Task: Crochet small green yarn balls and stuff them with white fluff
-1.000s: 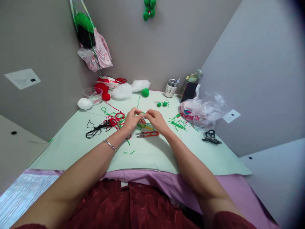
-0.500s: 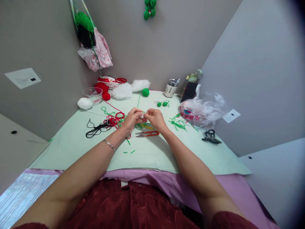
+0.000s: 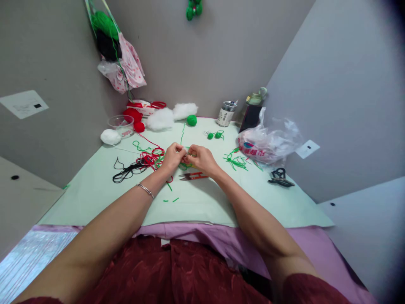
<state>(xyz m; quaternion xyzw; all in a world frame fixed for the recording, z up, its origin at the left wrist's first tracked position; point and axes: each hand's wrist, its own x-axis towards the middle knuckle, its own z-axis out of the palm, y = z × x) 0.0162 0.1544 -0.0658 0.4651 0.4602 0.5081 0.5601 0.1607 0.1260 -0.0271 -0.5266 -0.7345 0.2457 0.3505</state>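
I hold a small pale piece pinched in my left hand, seemingly steadying it for my right hand, whose exact grip I cannot tell. Scissors lie at six o'clock, likely for easy reach; the green ball at twelve.

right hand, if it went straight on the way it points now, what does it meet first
Most likely the left hand: the right hand points toward it, and the two are very close, perhaps touching. Depth and anything small between them are too unclear to tell.
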